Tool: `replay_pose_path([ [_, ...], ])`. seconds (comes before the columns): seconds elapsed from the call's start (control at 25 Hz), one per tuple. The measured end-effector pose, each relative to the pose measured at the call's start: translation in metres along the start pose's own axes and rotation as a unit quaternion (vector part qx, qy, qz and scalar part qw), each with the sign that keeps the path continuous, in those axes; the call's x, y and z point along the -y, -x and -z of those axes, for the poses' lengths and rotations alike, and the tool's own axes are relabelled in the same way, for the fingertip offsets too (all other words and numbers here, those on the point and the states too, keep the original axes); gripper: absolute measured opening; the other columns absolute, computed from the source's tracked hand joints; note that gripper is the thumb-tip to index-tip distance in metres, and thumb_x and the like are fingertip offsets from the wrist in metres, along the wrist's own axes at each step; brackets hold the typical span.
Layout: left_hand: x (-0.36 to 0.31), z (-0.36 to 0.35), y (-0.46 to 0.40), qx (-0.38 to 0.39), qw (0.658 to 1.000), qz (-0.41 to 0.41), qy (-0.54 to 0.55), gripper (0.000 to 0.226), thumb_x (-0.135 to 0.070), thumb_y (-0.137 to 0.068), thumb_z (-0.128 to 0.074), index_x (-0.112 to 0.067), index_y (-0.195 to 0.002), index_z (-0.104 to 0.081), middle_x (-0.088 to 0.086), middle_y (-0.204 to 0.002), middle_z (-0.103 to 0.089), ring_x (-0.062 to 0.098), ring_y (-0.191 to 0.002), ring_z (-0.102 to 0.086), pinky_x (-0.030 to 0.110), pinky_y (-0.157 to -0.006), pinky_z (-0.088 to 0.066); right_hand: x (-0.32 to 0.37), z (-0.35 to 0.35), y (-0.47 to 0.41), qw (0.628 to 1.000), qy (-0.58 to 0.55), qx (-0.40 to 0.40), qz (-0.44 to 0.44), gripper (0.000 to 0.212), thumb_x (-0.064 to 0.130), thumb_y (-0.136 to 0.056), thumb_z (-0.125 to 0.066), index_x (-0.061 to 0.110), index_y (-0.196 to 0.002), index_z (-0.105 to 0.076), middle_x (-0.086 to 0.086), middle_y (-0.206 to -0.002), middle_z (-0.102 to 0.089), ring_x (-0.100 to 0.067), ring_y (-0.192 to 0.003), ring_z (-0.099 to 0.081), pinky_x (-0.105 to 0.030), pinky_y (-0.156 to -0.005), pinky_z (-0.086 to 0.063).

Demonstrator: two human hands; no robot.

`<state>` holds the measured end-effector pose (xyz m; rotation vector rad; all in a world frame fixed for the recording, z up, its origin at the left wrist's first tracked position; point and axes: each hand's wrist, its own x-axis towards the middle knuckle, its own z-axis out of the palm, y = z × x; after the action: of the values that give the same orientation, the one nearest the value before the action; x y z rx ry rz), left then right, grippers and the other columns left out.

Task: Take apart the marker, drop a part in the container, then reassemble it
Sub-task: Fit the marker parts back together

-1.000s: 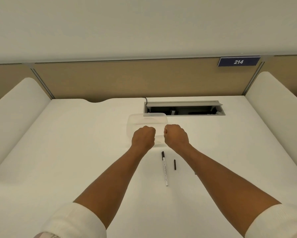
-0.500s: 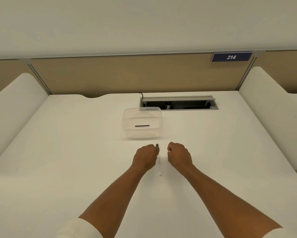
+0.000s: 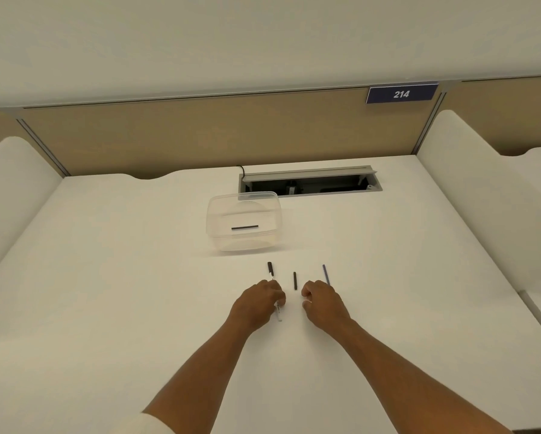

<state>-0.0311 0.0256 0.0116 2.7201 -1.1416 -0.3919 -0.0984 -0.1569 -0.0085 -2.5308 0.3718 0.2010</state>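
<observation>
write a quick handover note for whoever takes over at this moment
Left hand: curled over the white marker body, black tip pointing away.
Right hand: loosely curled, seemingly empty.
On the desk: short black piece between the hands, thin blue rod by the right hand.
Done: one dark part lies in the clear container.
Left: reassembly.

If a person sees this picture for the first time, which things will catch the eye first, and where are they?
First, the two bare hands in the middle of the white desk: the left hand rests over a white marker, the right hand is beside it. Between and beside them lie a short black piece and a thin bluish stick. Farther back stands a clear container with a dark stick inside.
</observation>
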Motion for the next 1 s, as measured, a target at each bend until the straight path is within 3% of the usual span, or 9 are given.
replay_pose_path([
  [0.36, 0.004, 0.001, 0.004, -0.019, 0.996, -0.053, -0.074, 0.016, -0.009, -0.09, -0.054, -0.022, -0.091, -0.064, -0.002, -0.099, -0.06, 0.023, -0.09, -0.053, 0.037, -0.069, -0.046, -0.002, -0.002, 0.002, 1.0, 0.012, 0.001, 0.009, 0.012, 0.015, -0.086, -0.057, 0.016, -0.098, -0.061, 0.002, -0.1, -0.057, -0.02, -0.094, -0.057, -0.032, -0.082, -0.047],
  [0.52, 0.009, 0.001, 0.004, -0.041, 0.991, -0.079, -0.104, 0.017, -0.008, -0.092, -0.05, -0.022, -0.093, -0.061, 0.0, -0.09, -0.06, 0.022, -0.09, -0.05, 0.032, -0.07, -0.034, -0.002, 0.001, 0.0, 1.0, -0.003, 0.004, 0.004, 0.014, 0.014, -0.086, -0.054, 0.017, -0.096, -0.062, 0.004, -0.095, -0.059, -0.02, -0.093, -0.059, -0.031, -0.08, -0.047],
  [0.76, 0.009, 0.016, 0.002, -0.058, 0.996, -0.025, -0.055, 0.017, -0.006, -0.094, -0.046, -0.018, -0.104, -0.053, 0.003, -0.098, -0.053, 0.03, -0.072, -0.055, 0.034, -0.06, -0.032, -0.004, 0.024, -0.011, 0.997, -0.058, -0.051, 0.001, 0.015, 0.01, -0.084, -0.053, 0.016, -0.085, -0.067, 0.002, -0.085, -0.07, -0.021, -0.081, -0.063, -0.032, -0.074, -0.052],
  [1.0, 0.007, 0.031, -0.008, -0.096, 0.995, 0.013, -0.01, 0.009, -0.014, -0.095, -0.049, -0.02, -0.102, -0.049, -0.003, -0.097, -0.053, 0.025, -0.075, -0.056, 0.033, -0.056, -0.037, -0.022, 0.043, -0.03, 0.995, -0.042, -0.067, -0.068, 0.018, 0.008, -0.082, -0.053, 0.02, -0.083, -0.067, -0.002, -0.093, -0.067, -0.023, -0.084, -0.063, -0.029, -0.071, -0.048],
])
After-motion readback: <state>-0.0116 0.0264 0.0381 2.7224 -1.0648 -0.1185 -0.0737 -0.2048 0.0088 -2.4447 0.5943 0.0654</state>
